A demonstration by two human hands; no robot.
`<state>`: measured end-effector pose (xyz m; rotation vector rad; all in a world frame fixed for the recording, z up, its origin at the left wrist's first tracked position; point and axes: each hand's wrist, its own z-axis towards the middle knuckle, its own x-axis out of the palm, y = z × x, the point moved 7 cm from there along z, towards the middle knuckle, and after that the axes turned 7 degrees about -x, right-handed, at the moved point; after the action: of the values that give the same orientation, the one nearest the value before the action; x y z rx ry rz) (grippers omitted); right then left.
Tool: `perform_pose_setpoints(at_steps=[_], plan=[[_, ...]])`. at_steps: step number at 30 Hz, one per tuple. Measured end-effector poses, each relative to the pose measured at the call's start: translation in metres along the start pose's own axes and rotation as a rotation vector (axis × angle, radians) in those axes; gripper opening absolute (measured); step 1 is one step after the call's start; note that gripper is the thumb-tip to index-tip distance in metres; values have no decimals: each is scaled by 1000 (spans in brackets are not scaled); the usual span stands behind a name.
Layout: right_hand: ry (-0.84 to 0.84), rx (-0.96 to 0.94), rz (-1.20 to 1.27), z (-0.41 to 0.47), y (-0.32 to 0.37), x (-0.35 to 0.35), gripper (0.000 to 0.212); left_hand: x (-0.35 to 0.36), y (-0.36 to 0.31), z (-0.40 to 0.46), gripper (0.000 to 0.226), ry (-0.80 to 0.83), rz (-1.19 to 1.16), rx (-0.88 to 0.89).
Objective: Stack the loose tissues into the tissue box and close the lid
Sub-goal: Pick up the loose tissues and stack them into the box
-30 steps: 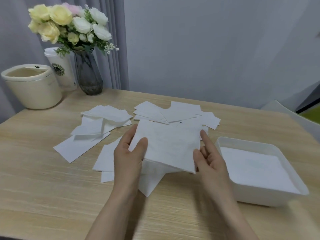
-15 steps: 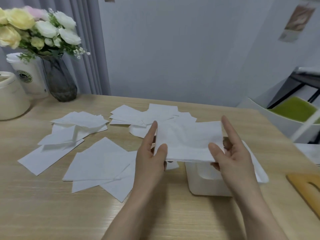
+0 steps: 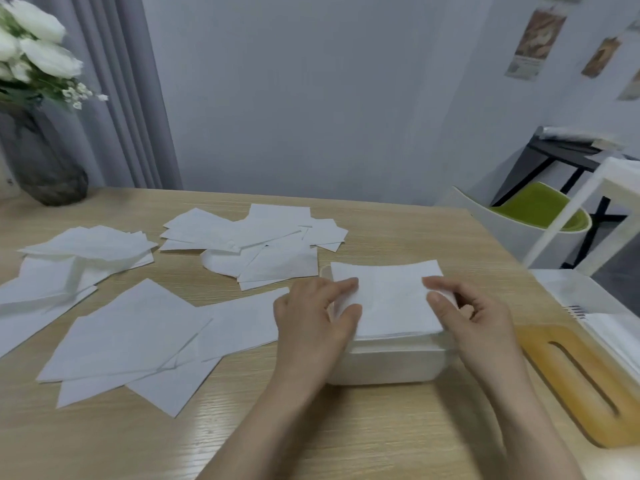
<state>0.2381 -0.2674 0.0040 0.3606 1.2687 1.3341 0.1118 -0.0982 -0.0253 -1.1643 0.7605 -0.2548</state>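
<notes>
A white tissue box (image 3: 384, 367) stands open near the table's right front. A stack of white tissues (image 3: 391, 299) lies on top of it, sitting in its opening. My left hand (image 3: 317, 317) holds the stack's left edge, thumb under and fingers on top. My right hand (image 3: 467, 317) pinches the stack's right edge. Several loose tissues (image 3: 128, 334) lie spread on the table to the left, with more piles (image 3: 249, 237) behind. The wooden lid (image 3: 581, 382) with a slot lies flat to the right of the box.
A dark glass vase (image 3: 45, 168) of white flowers stands at the back left. A clear plastic bin (image 3: 595, 313) sits at the table's right edge. Beyond it are a white chair with a green seat (image 3: 540, 209) and a white frame.
Both hands carried the tissue stack to the right and lowered it onto the open box. The camera view swung right, bringing the wooden lid and plastic bin into sight.
</notes>
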Motion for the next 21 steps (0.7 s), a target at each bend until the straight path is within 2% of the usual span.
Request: perform_pose_setpoints(at_steps=[2, 3, 7, 10, 21], plan=[[4, -49, -150, 1, -3, -2, 18, 7, -1, 0, 55, -37, 134, 109], [5, -75, -206, 1, -4, -3, 17, 9, -1, 0, 53, -56, 178, 153], [33, -108, -393, -3, -10, 0, 19, 12, 1, 2, 28, -93, 269, 202], [18, -127, -472, -6, -14, 2, 21, 13, 1, 3, 21, -102, 327, 219], [42, -117, -472, -7, -23, 8, 21, 16, 2, 3, 27, -116, 492, 270]])
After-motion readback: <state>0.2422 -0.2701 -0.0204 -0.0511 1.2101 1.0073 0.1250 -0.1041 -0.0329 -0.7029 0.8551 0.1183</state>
